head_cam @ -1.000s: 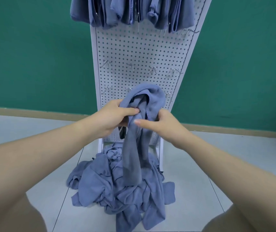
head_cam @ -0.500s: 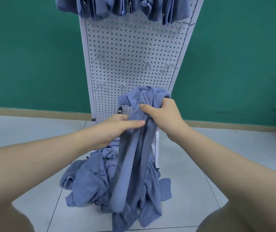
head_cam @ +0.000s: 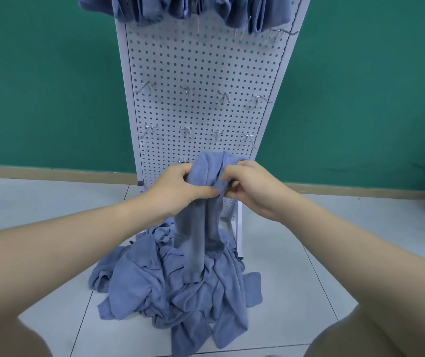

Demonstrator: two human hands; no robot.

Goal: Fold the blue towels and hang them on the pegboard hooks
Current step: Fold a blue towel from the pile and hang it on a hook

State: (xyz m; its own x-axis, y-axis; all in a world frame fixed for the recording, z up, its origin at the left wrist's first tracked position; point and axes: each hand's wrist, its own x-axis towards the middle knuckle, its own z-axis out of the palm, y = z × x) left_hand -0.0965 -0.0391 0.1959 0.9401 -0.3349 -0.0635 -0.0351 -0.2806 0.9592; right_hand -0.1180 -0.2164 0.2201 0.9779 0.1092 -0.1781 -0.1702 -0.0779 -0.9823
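left hand [head_cam: 177,188] pinches towel [head_cam: 206,202] top | right hand [head_cam: 252,186] grips it alongside, likely seeking an edge | tail hangs over pile [head_cam: 180,292] | pegboard [head_cam: 201,63] hooks [head_cam: 223,95] free

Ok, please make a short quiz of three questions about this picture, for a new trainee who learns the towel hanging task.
1. True or false: both hands grip the lifted towel.
2. Where do the unfolded towels lie? A) on a table B) on the floor, at the pegboard foot C) in a basket
3. Fill in: the towels already hung are on the ____ row of hooks.

Key: 1 true: left hand, right hand. 2 B. 3 top.
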